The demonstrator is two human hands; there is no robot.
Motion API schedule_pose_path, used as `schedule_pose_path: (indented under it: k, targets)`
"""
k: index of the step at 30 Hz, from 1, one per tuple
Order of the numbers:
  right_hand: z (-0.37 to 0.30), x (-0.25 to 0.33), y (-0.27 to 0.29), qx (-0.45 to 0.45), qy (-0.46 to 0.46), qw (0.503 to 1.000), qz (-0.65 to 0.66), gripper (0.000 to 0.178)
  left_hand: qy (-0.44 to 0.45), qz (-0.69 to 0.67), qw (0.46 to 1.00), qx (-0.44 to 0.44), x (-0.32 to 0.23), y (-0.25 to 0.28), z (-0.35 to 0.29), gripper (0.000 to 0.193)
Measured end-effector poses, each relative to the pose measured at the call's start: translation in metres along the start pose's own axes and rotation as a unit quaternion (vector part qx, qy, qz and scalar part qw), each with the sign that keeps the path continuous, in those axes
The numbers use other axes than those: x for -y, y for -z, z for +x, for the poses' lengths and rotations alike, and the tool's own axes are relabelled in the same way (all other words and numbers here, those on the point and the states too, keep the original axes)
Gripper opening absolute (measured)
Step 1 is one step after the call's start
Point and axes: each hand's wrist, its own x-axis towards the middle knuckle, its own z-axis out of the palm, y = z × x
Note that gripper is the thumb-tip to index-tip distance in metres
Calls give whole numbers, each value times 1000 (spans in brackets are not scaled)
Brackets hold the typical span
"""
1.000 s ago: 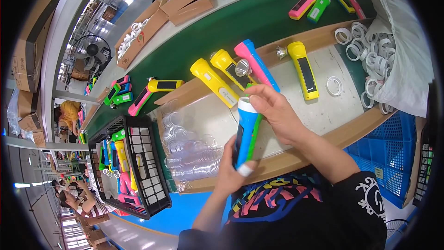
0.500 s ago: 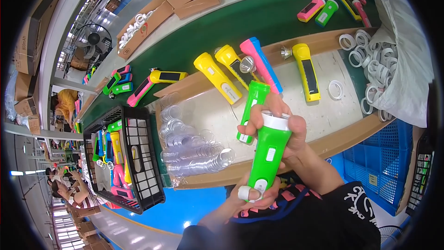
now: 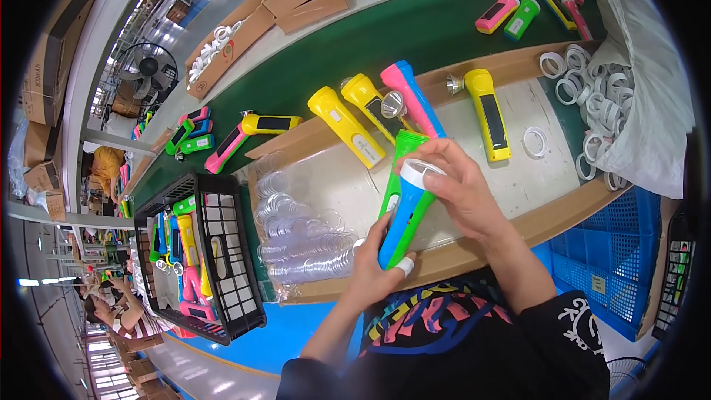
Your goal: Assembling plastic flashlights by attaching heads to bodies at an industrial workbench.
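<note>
A green and blue flashlight (image 3: 406, 224) with a white ring around its head is held tilted over the front of the cardboard tray (image 3: 511, 234). My left hand (image 3: 370, 272) is closed around its lower end, with a white band on one finger. The fingers of my right hand (image 3: 463, 187) grip the white ring at the head. Just behind, partly hidden by my right hand, lies another green flashlight (image 3: 409, 142). Beyond it are two yellow flashlights (image 3: 342, 124) (image 3: 368, 98) and a pink and blue one (image 3: 415, 100); a yellow one (image 3: 486, 115) with a dark panel lies to the right.
Clear plastic discs (image 3: 311, 252) fill the tray's left side. White rings (image 3: 603, 100) are heaped at right, with one loose ring (image 3: 535, 141) nearer. A black crate (image 3: 229, 252) of flashlights stands left; a blue crate (image 3: 603, 252) is at lower right. Co-workers sit far left.
Both hands have lifted the flashlight slightly up and to the left, away from my body. It has been turned, so its blue side now shows instead of the green side with the switch.
</note>
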Motion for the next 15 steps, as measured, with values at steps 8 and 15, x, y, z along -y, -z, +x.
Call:
schedule_pose_path:
  k: [8, 15]
  targets:
    - [-9, 47, 10, -132, 200, 962, -133, 21, -9, 80, 997, -22, -4, 8, 5, 71]
    - [-7, 30, 9, -19, 90, 981, -173, 35, -99, 145, 981, -77, -14, 5, -5, 69]
